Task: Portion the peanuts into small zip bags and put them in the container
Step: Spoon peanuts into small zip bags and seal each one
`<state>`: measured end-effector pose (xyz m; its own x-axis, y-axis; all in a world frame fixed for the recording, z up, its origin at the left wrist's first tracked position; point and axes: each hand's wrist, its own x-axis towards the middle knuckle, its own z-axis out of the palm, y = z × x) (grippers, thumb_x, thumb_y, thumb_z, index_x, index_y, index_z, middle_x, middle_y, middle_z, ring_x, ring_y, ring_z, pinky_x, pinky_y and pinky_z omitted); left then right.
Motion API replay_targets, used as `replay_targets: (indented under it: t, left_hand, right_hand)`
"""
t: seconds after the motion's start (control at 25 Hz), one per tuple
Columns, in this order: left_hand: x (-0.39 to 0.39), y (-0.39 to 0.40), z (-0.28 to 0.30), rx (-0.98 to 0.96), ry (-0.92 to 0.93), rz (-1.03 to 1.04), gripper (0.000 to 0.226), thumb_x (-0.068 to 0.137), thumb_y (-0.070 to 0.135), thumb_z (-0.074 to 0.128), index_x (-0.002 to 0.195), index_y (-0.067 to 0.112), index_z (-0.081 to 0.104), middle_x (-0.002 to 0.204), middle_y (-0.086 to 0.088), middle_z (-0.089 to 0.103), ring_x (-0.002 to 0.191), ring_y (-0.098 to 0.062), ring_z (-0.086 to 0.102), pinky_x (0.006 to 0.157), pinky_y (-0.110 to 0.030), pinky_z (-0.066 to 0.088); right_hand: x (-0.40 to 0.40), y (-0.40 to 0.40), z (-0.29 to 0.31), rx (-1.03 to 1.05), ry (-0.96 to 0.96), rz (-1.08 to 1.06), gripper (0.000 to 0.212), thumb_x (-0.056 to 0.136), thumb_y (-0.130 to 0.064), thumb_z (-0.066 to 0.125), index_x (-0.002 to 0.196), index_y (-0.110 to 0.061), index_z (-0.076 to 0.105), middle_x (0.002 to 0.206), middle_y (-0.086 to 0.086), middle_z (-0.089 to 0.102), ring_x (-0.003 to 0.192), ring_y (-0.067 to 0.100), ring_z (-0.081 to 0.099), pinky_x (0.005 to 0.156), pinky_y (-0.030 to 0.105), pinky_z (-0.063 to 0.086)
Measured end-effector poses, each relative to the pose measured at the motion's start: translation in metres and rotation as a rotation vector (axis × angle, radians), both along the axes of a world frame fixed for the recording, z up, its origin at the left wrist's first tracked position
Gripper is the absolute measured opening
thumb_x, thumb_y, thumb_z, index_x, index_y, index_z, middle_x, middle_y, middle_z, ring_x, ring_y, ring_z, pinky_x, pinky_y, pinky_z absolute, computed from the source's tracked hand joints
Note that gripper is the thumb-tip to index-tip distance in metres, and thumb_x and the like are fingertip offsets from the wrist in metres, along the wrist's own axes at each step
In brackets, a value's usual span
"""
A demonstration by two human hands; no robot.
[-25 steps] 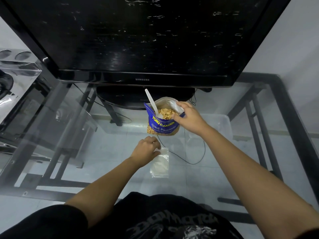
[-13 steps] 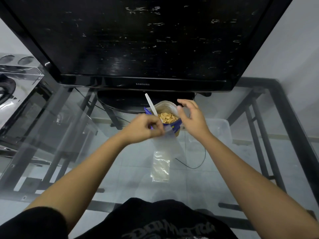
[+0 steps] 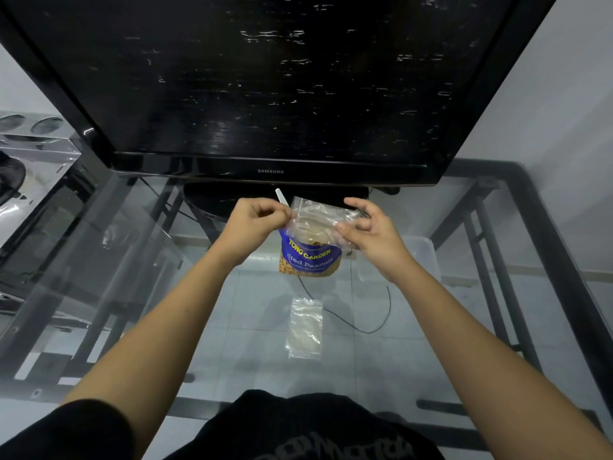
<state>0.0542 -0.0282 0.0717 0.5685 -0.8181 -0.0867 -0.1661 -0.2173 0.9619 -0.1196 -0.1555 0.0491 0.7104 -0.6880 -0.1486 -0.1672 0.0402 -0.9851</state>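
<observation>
A small clear zip bag (image 3: 318, 222) is held up in the air between both hands, above the blue peanut bag (image 3: 310, 258). My left hand (image 3: 253, 224) pinches its left top corner. My right hand (image 3: 368, 232) grips its right edge with thumb and fingers. The peanut bag stands open on the glass table, its mouth mostly hidden behind the zip bag. A white plastic spoon (image 3: 281, 196) sticks up from it. Another clear zip bag (image 3: 304, 328) lies flat on the glass, nearer to me. A clear plastic container (image 3: 423, 257) stands to the right of the peanut bag.
A large black TV (image 3: 270, 94) stands on the glass table (image 3: 132, 293) just behind the peanut bag. A shiny appliance (image 3: 30, 167) sits at the far left. A thin black cable (image 3: 365, 323) loops under the glass. The wall is at the right.
My left hand lifted one zip bag from the table up in front of the peanut bag. My right hand let go of the peanut bag and took the zip bag's right edge.
</observation>
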Motion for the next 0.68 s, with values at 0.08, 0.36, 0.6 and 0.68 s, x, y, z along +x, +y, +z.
replay_targets:
  t: [0.08, 0.36, 0.6, 0.68]
  left_hand:
    - [0.001, -0.001, -0.001, 0.025, -0.193, 0.0, 0.009, 0.086, 0.007, 0.061, 0.085, 0.007, 0.07, 0.073, 0.008, 0.067, 0.063, 0.008, 0.062, 0.054, -0.007, 0.044]
    - [-0.002, -0.005, -0.007, -0.048, -0.098, 0.023, 0.02, 0.081, 0.01, 0.069, 0.086, 0.027, 0.06, 0.075, 0.004, 0.069, 0.073, -0.008, 0.066, 0.071, -0.024, 0.053]
    - [-0.008, -0.009, -0.011, -0.061, 0.077, 0.071, 0.046, 0.079, 0.007, 0.069, 0.109, 0.03, 0.042, 0.076, -0.002, 0.071, 0.081, -0.018, 0.069, 0.083, -0.034, 0.054]
    - [-0.005, -0.009, -0.01, -0.061, 0.133, 0.038, 0.047, 0.079, 0.005, 0.069, 0.108, 0.032, 0.044, 0.077, -0.004, 0.072, 0.08, -0.018, 0.069, 0.083, -0.037, 0.054]
  right_hand:
    - [0.003, -0.001, -0.001, -0.018, 0.001, 0.036, 0.052, 0.09, -0.012, 0.058, 0.136, -0.023, 0.037, 0.087, -0.001, 0.07, 0.093, 0.017, 0.068, 0.086, 0.031, 0.054]
    - [0.001, -0.006, -0.012, -0.131, 0.002, -0.161, 0.048, 0.086, -0.02, 0.064, 0.128, -0.023, 0.041, 0.089, -0.004, 0.067, 0.085, 0.011, 0.067, 0.083, 0.033, 0.053]
    - [0.004, 0.003, -0.009, -0.434, 0.15, -0.14, 0.054, 0.093, -0.016, 0.051, 0.141, -0.014, 0.027, 0.13, 0.006, 0.052, 0.114, 0.015, 0.053, 0.087, 0.006, 0.039]
    - [0.005, 0.008, 0.001, -0.756, 0.23, -0.036, 0.069, 0.087, -0.034, 0.061, 0.143, -0.013, 0.027, 0.147, 0.005, 0.035, 0.135, 0.016, 0.033, 0.109, 0.021, 0.023]
